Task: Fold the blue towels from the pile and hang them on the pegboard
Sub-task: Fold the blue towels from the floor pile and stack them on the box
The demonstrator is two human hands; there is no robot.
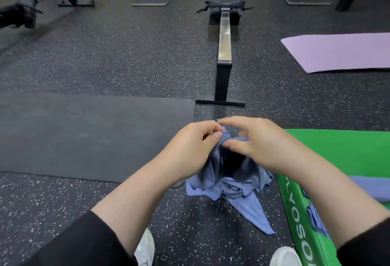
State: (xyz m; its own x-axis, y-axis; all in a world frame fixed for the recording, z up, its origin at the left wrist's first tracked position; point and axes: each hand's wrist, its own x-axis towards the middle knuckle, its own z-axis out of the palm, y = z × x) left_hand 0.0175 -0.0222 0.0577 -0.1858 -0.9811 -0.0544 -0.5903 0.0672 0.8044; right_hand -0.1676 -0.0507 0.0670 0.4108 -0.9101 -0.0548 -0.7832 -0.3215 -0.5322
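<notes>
I hold one blue towel (219,160) up in front of me, bunched and hanging. My left hand (190,149) pinches its top edge between thumb and fingers. My right hand (253,141) pinches the same edge just to the right. Below them a loose pile of blue towels (234,194) lies on the speckled floor. Another blue towel (371,189) lies flat on the green box at the right. No pegboard is in view.
A green padded box (337,155) stands at my right. A black mat (84,134) lies to the left, a purple mat (337,52) at the far right. A rowing machine (223,54) runs straight ahead. My white shoes (145,248) show at the bottom.
</notes>
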